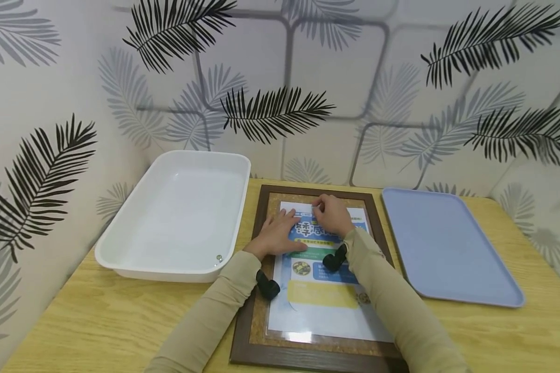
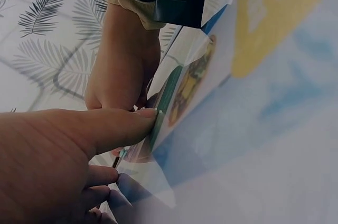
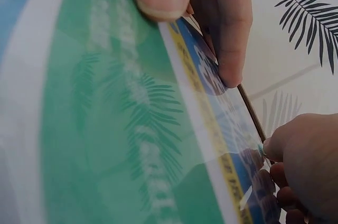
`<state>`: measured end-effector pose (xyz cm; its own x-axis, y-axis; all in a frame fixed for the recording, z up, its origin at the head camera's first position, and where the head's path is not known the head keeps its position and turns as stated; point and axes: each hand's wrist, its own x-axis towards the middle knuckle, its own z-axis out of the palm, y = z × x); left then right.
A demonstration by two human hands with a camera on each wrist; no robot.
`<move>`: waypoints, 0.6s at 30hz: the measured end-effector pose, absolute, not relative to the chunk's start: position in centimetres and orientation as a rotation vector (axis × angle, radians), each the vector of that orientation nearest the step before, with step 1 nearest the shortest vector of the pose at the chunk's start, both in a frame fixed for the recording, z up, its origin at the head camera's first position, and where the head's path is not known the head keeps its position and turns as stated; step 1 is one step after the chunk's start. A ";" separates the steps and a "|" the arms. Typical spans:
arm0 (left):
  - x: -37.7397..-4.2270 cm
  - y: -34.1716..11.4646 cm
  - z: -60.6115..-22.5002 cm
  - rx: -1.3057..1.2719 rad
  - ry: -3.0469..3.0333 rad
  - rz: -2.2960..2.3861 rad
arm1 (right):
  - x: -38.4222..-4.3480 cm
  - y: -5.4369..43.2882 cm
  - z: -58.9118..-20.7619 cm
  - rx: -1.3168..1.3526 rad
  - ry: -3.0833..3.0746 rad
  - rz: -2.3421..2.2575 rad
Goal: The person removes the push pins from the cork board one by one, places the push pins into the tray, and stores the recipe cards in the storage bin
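A glossy printed poster lies on a cork board with a dark brown wooden frame. My left hand rests on the poster's upper left part, its thumb and fingers spread and pressing the sheet. Near the top edge of the poster, my right hand pinches a tiny teal push pin between thumb and curled forefinger. The pin's tip is hidden by the fingers. In the left wrist view, the left thumb lies along the sheet beside the right hand.
On the left stands a white deep tray with a couple of tiny pins in its near right corner. A flat lilac tray lies on the right of the wooden table. A patterned wall rises behind.
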<state>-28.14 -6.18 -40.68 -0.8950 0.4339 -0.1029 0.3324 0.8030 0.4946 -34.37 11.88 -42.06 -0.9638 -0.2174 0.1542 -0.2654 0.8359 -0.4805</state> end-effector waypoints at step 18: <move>-28.2 -6.4 -40.8 0.620 2.769 0.730 | -34.7 11.7 -42.0 0.211 -2.963 0.907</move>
